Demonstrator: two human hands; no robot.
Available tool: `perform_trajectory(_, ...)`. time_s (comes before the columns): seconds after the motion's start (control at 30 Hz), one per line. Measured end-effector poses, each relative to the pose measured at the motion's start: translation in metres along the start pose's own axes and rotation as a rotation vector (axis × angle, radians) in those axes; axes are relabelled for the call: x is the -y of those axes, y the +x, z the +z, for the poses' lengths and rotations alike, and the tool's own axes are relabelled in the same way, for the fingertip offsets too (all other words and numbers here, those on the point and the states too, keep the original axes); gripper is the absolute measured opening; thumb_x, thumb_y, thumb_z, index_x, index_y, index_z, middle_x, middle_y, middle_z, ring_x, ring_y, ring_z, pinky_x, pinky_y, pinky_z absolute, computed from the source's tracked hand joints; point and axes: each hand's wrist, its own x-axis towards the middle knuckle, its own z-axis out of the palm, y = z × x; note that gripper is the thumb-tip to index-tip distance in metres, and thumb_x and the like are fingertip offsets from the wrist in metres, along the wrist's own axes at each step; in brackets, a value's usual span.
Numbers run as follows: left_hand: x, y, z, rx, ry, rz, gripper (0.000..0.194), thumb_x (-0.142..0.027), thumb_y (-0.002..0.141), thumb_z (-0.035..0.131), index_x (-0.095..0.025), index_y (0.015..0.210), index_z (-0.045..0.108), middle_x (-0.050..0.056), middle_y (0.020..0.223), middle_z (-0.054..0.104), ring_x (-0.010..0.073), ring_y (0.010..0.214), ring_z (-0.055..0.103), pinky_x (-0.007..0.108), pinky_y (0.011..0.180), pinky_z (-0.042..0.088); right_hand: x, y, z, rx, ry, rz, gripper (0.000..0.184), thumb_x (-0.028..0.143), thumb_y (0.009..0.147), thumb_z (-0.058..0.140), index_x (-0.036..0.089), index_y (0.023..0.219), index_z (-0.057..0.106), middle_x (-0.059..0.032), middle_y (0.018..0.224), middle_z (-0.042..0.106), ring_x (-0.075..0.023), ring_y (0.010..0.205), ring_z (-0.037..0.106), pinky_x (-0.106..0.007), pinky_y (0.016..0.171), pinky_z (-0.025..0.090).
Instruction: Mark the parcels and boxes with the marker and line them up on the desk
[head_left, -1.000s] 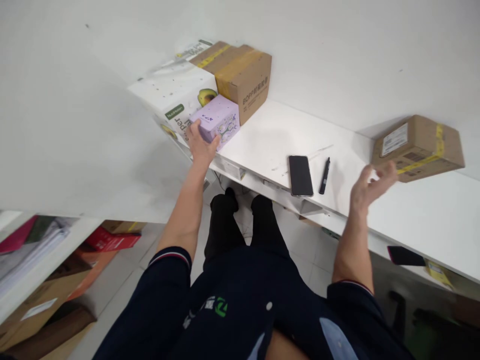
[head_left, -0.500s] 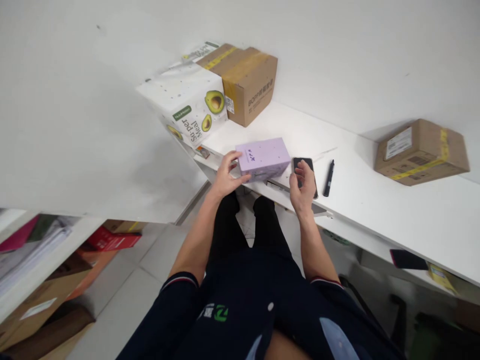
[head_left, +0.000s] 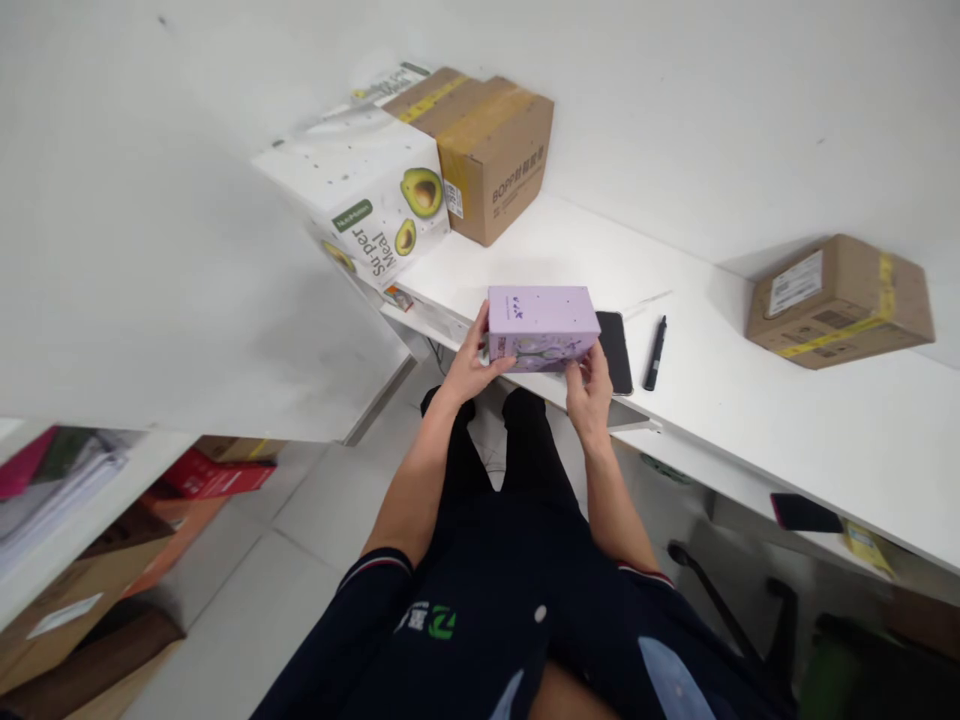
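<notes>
A small lilac box (head_left: 541, 325) with a flower print on its side is held over the near edge of the white desk (head_left: 787, 420). My left hand (head_left: 472, 362) grips its left end, fingers curled round the corner. My right hand (head_left: 589, 388) holds the box from below at its right end, thumb and fingers on the front face. A black phone (head_left: 616, 350) lies flat on the desk just behind the box, and a black pen (head_left: 654, 352) lies to the right of the phone.
At the desk's far left stand a white avocado-print carton (head_left: 367, 200) and a taped cardboard box (head_left: 487, 140). Another cardboard parcel (head_left: 840, 298) sits at the right against the wall. A white shelf with papers and boxes (head_left: 90, 520) is at the left.
My left hand took the lilac box from beside the white carton and brought it toward me. My right hand swung in from the right and now holds the box's other end.
</notes>
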Motion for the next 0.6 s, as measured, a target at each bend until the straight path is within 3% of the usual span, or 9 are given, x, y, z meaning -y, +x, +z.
perform_trajectory(0.13, -0.02, 0.002, 0.008, -0.173, -0.18, -0.192, 0.088, -0.071, 0.082, 0.068, -0.027, 0.155, 0.045, 0.012, 0.143, 0.064, 0.0323, 0.126, 0.065, 0.052, 0.106, 0.055, 0.011, 0.005, -0.002, 0.009, -0.024, -0.07, 0.052, 0.043, 0.096, 0.053, 0.028, 0.146, 0.055, -0.0125, 0.132, 0.065, -0.024, 0.113, 0.065, -0.045, 0.095, 0.058)
perform_trajectory(0.23, -0.029, 0.001, 0.012, -0.244, -0.229, -0.31, 0.082, -0.072, 0.083, 0.067, -0.025, 0.149, 0.054, 0.01, 0.142, 0.065, 0.0317, 0.127, 0.064, 0.05, 0.108, 0.054, 0.012, 0.006, -0.001, 0.019, -0.076, -0.097, 0.052, 0.045, 0.096, 0.053, 0.028, 0.145, 0.055, -0.0135, 0.134, 0.065, -0.0266, 0.119, 0.063, -0.049, 0.1, 0.055)
perform_trajectory(0.4, -0.033, -0.01, 0.013, -0.206, -0.312, -0.472, 0.072, -0.066, 0.09, 0.059, -0.033, 0.153, 0.048, 0.005, 0.153, 0.057, 0.0323, 0.138, 0.056, 0.056, 0.112, 0.049, 0.007, 0.006, 0.003, 0.012, -0.114, -0.122, 0.05, 0.05, 0.101, 0.046, 0.026, 0.143, 0.058, -0.0149, 0.133, 0.065, -0.0263, 0.123, 0.062, -0.048, 0.099, 0.056)
perform_trajectory(0.5, -0.029, -0.019, 0.017, -0.175, -0.359, -0.465, 0.07, -0.06, 0.091, 0.058, -0.039, 0.156, 0.041, 0.004, 0.157, 0.053, 0.0316, 0.141, 0.054, 0.056, 0.111, 0.049, 0.005, 0.005, 0.005, 0.001, -0.149, -0.156, 0.051, 0.051, 0.102, 0.042, 0.025, 0.144, 0.056, -0.0156, 0.134, 0.064, -0.0256, 0.126, 0.061, -0.048, 0.103, 0.054)
perform_trajectory(0.6, -0.025, -0.027, 0.022, -0.196, -0.363, -0.427, 0.069, -0.06, 0.089, 0.06, -0.036, 0.152, 0.047, 0.005, 0.157, 0.053, 0.0324, 0.142, 0.053, 0.054, 0.111, 0.049, 0.001, 0.004, 0.007, 0.008, -0.173, -0.175, 0.054, 0.053, 0.103, 0.038, 0.026, 0.147, 0.053, -0.0158, 0.138, 0.062, -0.0258, 0.129, 0.059, -0.05, 0.107, 0.051)
